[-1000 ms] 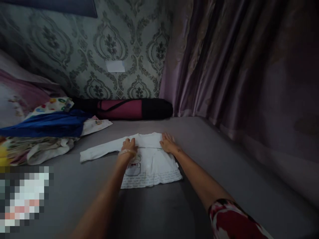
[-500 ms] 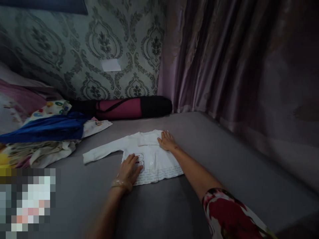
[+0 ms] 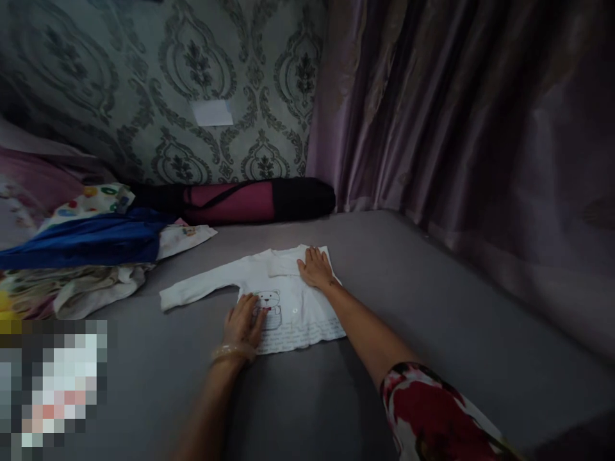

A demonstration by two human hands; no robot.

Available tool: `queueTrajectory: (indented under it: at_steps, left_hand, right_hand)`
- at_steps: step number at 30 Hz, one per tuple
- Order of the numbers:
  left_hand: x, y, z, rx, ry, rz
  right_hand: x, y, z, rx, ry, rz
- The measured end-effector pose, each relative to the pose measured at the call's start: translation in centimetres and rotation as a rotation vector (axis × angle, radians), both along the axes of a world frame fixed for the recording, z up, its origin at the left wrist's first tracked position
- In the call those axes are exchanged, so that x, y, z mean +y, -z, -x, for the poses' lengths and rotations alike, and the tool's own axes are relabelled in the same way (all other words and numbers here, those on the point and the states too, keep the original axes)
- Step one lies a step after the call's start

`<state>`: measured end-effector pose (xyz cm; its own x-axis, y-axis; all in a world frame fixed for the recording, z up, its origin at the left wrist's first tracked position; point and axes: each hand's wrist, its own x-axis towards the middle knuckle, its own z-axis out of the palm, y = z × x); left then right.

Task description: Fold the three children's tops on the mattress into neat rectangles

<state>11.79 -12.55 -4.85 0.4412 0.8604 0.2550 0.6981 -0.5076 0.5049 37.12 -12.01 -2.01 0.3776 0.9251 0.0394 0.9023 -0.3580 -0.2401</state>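
A small white long-sleeved shirt point(image 3: 293, 294) lies flat on a grey sheet, with a line-drawn bear on its front and printed writing along the hem. Its left sleeve stretches out to the side, while the right sleeve is folded in across the chest. My right hand point(image 3: 316, 267) rests flat on the folded sleeve near the shoulder, fingers extended. My left hand point(image 3: 243, 323), wearing a bangle at the wrist, lies over the shirt's lower left side beside the bear, fingers apart. Neither hand grips the cloth.
A heap of clothes, with a blue garment point(image 3: 96, 237) on it, lies at the left. Along the patterned wall stretches a long black and maroon bag point(image 3: 235, 203). Purple curtains point(image 3: 384, 109) hang at the right. A pixelated patch covers the lower left corner.
My left hand has slid slightly left, uncovering more of the bear print. My right hand has shifted a little left over the folded sleeve. The view has tilted slightly.
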Motion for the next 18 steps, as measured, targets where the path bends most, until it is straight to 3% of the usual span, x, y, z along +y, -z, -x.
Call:
queueTrajectory:
  at_steps: [7, 10, 14, 18]
  left_hand:
    - [0.1, 0.1, -0.3, -0.031, -0.012, 0.012]
    - [0.0, 0.0, -0.3, 0.001, -0.010, 0.022]
    - [-0.1, 0.1, -0.2, 0.003, 0.005, 0.000]
    - [-0.3, 0.3, -0.1, -0.011, 0.005, -0.034]
  right_hand:
    - [0.5, -1.7, 0.2, 0.026, 0.029, 0.084]
    - [1.1, -2.2, 1.9, 0.007, -0.020, -0.004]
    - [1.6, -1.6, 4.8, 0.025, -0.195, -0.075]
    - [1.6, -0.7, 5.8, 0.039, -0.210, -0.064]
